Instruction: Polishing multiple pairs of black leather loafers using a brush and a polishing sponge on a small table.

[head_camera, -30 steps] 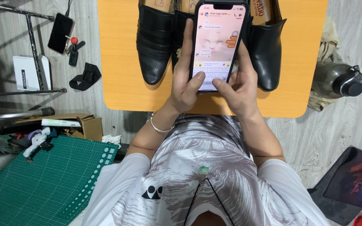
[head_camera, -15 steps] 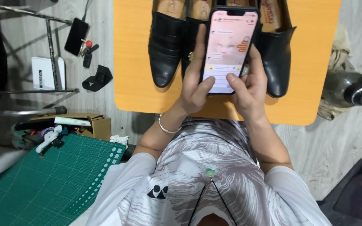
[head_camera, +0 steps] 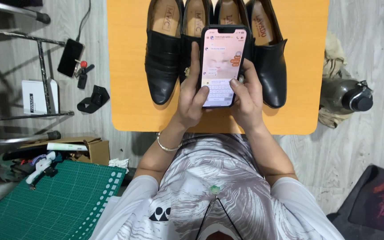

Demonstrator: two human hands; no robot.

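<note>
Orange bench point(head_camera: 130, 66) carries four black leather shoes point(head_camera: 163, 58) in a row; smartphone point(head_camera: 222, 66) is held just above them, over the middle pair. Left hand point(head_camera: 192, 95) and right hand point(head_camera: 247, 95) both clasp its long edges, thumbs on the screen. Phone looks light, stiff, slick and breakable, so grip by the side edges w/ fingers behind.

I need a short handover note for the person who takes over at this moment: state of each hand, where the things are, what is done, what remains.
Left hand: holds the smartphone from its left side, thumb on the on-screen keyboard.
Right hand: holds the phone's right side, thumb also on the keyboard.
Things: four black leather shoes stand side by side, toes toward the person, on the orange table; the phone is held above the two middle ones.
Done: shoes are lined up; a chat screen is open.
Left: neither hand touches the shoes; typing is in progress.
</note>
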